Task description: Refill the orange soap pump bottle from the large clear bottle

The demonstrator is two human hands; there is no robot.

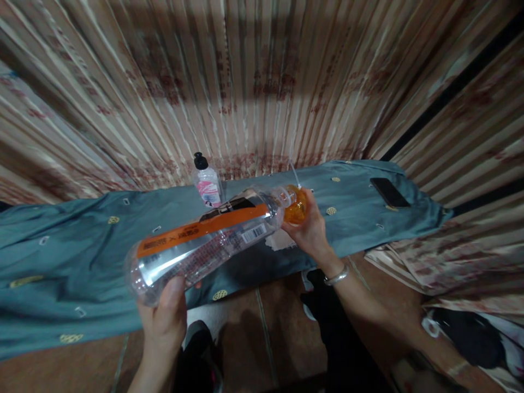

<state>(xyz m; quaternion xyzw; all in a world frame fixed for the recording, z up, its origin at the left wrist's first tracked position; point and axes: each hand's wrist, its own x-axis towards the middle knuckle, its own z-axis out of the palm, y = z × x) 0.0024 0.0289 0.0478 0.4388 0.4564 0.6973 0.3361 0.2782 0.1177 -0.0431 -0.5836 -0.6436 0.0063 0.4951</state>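
Observation:
A large clear plastic bottle [241, 245] with an orange and black label lies tilted across the middle of the view. My left hand [164, 314] is closed around its wide base, thumb on the near side. The bottle's neck points up and right, meeting a small rounded amber container [295, 207] gripped by my right hand [313, 229]. A thin whitish stem [295, 172] rises behind the amber container. Whether the neck touches or only overlaps it, I cannot tell. Something pale and paper-like [280, 240] lies beneath the neck.
On the green cloth-covered surface [94, 256] stands a clear bottle [209, 188] with a pink label and black top. A dark phone [389, 192] lies to the right. Pleated curtains [245, 98] hang behind, and a tiled floor [241, 327] shows in front.

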